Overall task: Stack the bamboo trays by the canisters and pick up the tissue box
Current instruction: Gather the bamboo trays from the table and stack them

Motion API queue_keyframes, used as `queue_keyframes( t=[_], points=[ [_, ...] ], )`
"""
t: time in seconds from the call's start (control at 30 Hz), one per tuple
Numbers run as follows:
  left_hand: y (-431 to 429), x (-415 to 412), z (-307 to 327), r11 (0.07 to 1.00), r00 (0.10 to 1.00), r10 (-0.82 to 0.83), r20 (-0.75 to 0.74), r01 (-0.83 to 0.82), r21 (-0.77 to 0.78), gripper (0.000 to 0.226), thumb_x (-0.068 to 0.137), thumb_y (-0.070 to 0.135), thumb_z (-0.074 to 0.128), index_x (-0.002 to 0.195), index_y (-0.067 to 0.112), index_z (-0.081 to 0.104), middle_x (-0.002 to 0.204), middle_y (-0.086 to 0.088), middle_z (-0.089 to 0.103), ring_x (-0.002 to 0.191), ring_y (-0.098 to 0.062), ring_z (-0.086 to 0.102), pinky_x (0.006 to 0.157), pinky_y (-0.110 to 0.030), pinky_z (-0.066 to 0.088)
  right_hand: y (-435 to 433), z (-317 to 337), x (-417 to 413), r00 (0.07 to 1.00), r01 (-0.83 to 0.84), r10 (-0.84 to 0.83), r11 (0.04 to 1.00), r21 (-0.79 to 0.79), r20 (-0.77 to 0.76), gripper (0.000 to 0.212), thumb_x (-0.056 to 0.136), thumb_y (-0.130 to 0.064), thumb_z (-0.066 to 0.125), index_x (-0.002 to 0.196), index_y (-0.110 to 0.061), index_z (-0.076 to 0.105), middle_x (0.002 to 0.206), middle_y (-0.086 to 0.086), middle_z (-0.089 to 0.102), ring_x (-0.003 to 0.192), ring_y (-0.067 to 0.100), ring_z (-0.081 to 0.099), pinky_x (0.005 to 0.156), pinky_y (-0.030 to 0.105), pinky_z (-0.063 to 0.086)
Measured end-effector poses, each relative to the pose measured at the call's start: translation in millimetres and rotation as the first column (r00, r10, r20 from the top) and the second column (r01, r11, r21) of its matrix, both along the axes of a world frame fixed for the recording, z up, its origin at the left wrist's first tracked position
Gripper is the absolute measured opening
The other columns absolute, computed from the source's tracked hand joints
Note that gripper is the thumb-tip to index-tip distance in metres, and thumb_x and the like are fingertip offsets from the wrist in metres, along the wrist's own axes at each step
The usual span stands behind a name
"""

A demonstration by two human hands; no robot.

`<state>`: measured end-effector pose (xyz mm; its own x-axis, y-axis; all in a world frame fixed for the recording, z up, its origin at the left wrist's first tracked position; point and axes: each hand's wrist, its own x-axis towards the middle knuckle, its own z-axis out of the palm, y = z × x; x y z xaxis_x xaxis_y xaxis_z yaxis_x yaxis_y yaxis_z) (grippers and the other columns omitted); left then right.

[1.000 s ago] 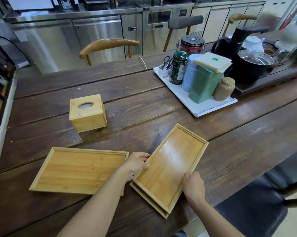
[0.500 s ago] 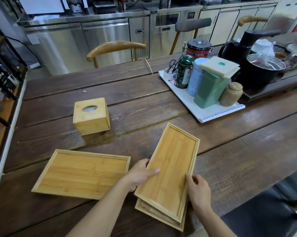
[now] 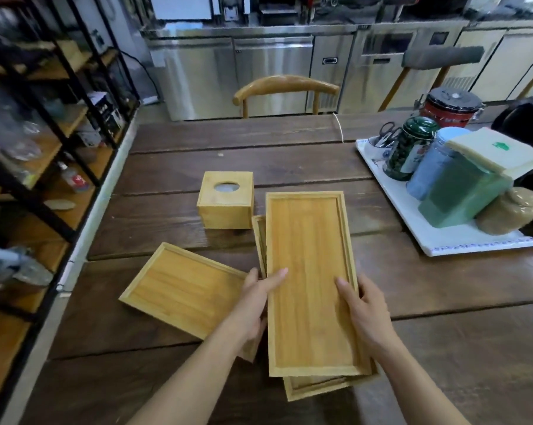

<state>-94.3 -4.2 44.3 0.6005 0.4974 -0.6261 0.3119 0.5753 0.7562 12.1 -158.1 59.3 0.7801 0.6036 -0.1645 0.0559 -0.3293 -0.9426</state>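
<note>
We hold the top tray with both hands, left hand and right hand clasping its long edges; the tissue box sits beyond our left grip, on the table.

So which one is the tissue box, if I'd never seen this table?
On the dark wooden table, look just beyond the bamboo trays the hands are holding. The tissue box is the small bamboo cube with a round hole on top; the trays are flat.

Top tray swung straight, skewed off lower tray
</note>
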Motion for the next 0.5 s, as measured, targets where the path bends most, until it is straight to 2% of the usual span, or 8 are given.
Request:
queue_keyframes(
  t=[0.07, 0.1, 0.13, 0.2, 0.3, 0.37, 0.43, 0.5],
  points=[
    [8, -5, 3, 0.976, 0.976, 0.219, 0.016, -0.219, 0.011, 0.072, 0.077, 0.040, 0.073, 0.138, 0.017, 0.040, 0.124, -0.008, 0.060, 0.106, -0.026, 0.059, 0.084, -0.045, 0.050, 17, 9, 1, 0.989, -0.132, 0.132, 0.991, 0.004, 0.069, 0.016, 0.094, -0.014, 0.052, 0.105, -0.024, 0.058, 0.096, -0.018, 0.061, 0.081, -0.021, 0.058, 0.066, -0.002, 0.043],
    [11, -9, 3, 0.948, 0.947, 0.319, 0.025, -0.319, 0.010, 0.066, 0.079, 0.041, 0.070, 0.135, 0.019, 0.044, 0.122, -0.007, 0.061, 0.104, -0.026, 0.059, 0.084, -0.044, 0.050, 27, 13, 1, 0.977, -0.199, 0.199, 0.980, 0.001, 0.081, 0.019, 0.093, -0.014, 0.053, 0.109, -0.022, 0.059, 0.097, -0.019, 0.062, 0.084, -0.018, 0.059, 0.066, -0.002, 0.042],
    [14, -14, 3, 0.914, 0.914, 0.406, 0.018, -0.406, 0.004, 0.063, 0.080, 0.044, 0.067, 0.133, 0.019, 0.045, 0.123, -0.007, 0.061, 0.107, -0.028, 0.059, 0.089, -0.047, 0.049, 37, 16, 1, 0.963, -0.261, 0.261, 0.965, -0.013, 0.073, 0.022, 0.093, -0.017, 0.053, 0.114, -0.022, 0.059, 0.099, -0.019, 0.063, 0.089, -0.011, 0.061, 0.067, -0.001, 0.042],
    [18, -25, 3, 0.848, 0.847, 0.530, -0.036, -0.530, 0.004, 0.072, 0.080, 0.053, 0.063, 0.138, 0.018, 0.039, 0.132, -0.010, 0.056, 0.117, -0.033, 0.054, 0.101, -0.054, 0.043, 59, 20, 3, 0.925, -0.365, 0.372, 0.927, -0.087, 0.080, 0.030, 0.092, -0.026, 0.055, 0.122, -0.023, 0.057, 0.106, -0.012, 0.064, 0.100, 0.007, 0.061, 0.070, 0.006, 0.043],
    [26, -42, 0, 0.748, 0.747, 0.658, -0.094, -0.663, -0.032, 0.077, 0.081, 0.058, 0.058, 0.143, 0.021, 0.030, 0.138, -0.015, 0.049, 0.123, -0.037, 0.049, 0.105, -0.058, 0.038, 89, 21, 11, 0.910, -0.379, 0.408, 0.890, -0.252, 0.074, 0.049, 0.087, -0.041, 0.059, 0.130, -0.018, 0.051, 0.116, 0.001, 0.057, 0.101, 0.015, 0.054, 0.079, 0.022, 0.041],
    [35, -54, 0, 0.674, 0.674, 0.729, -0.117, -0.737, -0.050, 0.074, 0.083, 0.057, 0.056, 0.142, 0.019, 0.032, 0.135, -0.015, 0.051, 0.121, -0.038, 0.050, 0.103, -0.058, 0.040, 101, 17, 16, 0.911, -0.399, 0.412, 0.881, -0.253, -0.003, 0.055, 0.084, -0.046, 0.061, 0.129, -0.015, 0.053, 0.114, 0.001, 0.057, 0.101, 0.015, 0.054, 0.075, 0.023, 0.043],
    [45, -64, -3, 0.617, 0.616, 0.775, -0.144, -0.786, -0.044, 0.072, 0.082, 0.058, 0.055, 0.138, 0.016, 0.038, 0.131, -0.015, 0.055, 0.116, -0.039, 0.054, 0.100, -0.059, 0.043, 108, 11, 16, 0.863, -0.503, 0.494, 0.824, -0.262, -0.103, 0.052, 0.081, -0.047, 0.064, 0.123, -0.018, 0.056, 0.114, -0.001, 0.061, 0.101, 0.014, 0.056, 0.075, 0.020, 0.044],
    [51, -71, -5, 0.585, 0.584, 0.792, -0.179, -0.809, -0.052, 0.067, 0.084, 0.056, 0.054, 0.134, 0.014, 0.042, 0.127, -0.015, 0.057, 0.112, -0.039, 0.056, 0.097, -0.058, 0.045, 114, 1, 12, 0.802, -0.590, 0.589, 0.751, -0.294, -0.105, 0.033, 0.082, -0.043, 0.065, 0.109, -0.023, 0.063, 0.103, -0.006, 0.066, 0.095, 0.011, 0.061, 0.082, 0.028, 0.049]
  ],
)
